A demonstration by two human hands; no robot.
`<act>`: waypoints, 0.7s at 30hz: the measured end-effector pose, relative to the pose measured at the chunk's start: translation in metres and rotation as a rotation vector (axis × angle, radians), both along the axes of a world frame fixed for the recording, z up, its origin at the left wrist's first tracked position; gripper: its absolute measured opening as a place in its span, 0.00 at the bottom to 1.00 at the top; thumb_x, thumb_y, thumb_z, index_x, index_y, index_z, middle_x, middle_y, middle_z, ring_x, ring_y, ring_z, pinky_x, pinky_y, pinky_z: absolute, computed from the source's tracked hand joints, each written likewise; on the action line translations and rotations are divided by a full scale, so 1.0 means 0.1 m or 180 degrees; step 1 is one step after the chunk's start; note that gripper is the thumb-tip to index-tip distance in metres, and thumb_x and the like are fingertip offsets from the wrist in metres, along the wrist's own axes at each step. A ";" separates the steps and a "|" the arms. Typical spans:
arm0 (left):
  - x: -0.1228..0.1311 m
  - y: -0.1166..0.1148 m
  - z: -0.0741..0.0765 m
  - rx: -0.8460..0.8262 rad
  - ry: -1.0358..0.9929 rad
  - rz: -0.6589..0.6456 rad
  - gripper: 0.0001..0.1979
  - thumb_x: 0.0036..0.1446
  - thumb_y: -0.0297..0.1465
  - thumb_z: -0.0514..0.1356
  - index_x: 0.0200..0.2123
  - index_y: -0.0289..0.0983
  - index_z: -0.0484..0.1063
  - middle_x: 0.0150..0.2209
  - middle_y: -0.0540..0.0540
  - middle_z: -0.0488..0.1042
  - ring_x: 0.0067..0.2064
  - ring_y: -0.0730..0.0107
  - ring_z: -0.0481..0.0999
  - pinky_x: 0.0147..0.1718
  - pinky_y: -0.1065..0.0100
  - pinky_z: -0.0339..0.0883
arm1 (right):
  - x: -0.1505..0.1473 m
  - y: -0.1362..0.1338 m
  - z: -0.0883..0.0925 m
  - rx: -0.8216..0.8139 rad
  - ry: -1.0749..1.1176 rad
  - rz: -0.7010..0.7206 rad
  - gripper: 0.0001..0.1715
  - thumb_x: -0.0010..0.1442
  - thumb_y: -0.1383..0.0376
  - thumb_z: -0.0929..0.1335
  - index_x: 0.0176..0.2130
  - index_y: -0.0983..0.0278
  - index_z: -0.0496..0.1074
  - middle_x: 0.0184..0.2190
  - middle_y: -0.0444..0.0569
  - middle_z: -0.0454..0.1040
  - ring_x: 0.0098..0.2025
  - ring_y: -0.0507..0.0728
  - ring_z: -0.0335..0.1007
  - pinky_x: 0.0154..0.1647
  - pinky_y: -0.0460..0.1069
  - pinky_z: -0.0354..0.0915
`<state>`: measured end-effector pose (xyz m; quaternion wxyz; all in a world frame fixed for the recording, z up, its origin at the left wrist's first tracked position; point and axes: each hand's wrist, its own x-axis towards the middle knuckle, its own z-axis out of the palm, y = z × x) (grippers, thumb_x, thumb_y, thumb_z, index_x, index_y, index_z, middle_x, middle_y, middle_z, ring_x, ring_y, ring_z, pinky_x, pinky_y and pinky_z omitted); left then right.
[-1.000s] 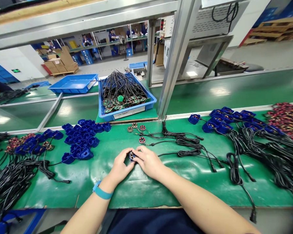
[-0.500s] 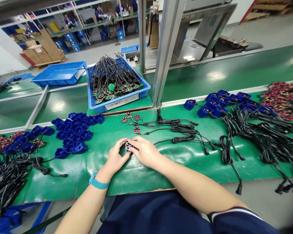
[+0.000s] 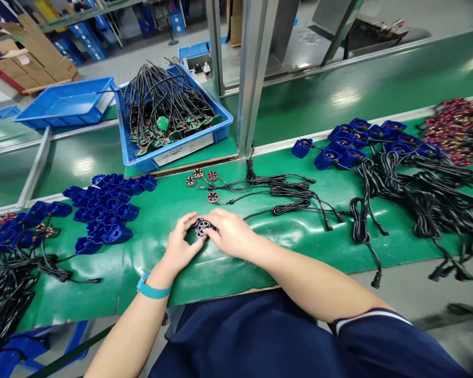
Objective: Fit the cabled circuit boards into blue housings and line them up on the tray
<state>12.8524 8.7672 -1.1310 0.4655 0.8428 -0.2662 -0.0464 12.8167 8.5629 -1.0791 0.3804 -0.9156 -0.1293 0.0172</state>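
Observation:
My left hand and my right hand meet over the green mat, fingers pinched together on one small round part in a blue housing. Both hands rest on the mat. A black cable runs from the part to the right. Three loose round coils lie just beyond the hands, next to coiled black cables. A pile of empty blue housings lies to the left of my left hand.
A blue bin holding black wires and green boards stands behind, beside a metal post. Blue housings with black cords cover the right side. More wired parts lie far left. An empty blue tray sits back left.
The view has tilted downward and drawn back, so my lap shows more. Both hands stay together on the small part and have hardly moved on the mat.

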 end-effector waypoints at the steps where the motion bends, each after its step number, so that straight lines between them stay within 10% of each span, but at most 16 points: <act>1: 0.00 0.00 0.00 -0.0024 0.0010 0.0001 0.33 0.57 0.33 0.66 0.62 0.42 0.56 0.56 0.40 0.75 0.58 0.59 0.75 0.60 0.53 0.68 | 0.00 -0.01 0.02 -0.0007 -0.0031 0.0062 0.18 0.68 0.66 0.65 0.56 0.65 0.73 0.48 0.55 0.74 0.50 0.58 0.71 0.54 0.53 0.67; 21: 0.01 0.00 0.06 0.0021 0.0202 -0.0164 0.31 0.58 0.31 0.65 0.61 0.42 0.56 0.59 0.38 0.73 0.60 0.59 0.73 0.61 0.51 0.66 | -0.06 0.09 0.14 -0.1658 -0.0153 0.0609 0.25 0.63 0.57 0.72 0.56 0.62 0.69 0.51 0.61 0.69 0.48 0.66 0.68 0.45 0.59 0.69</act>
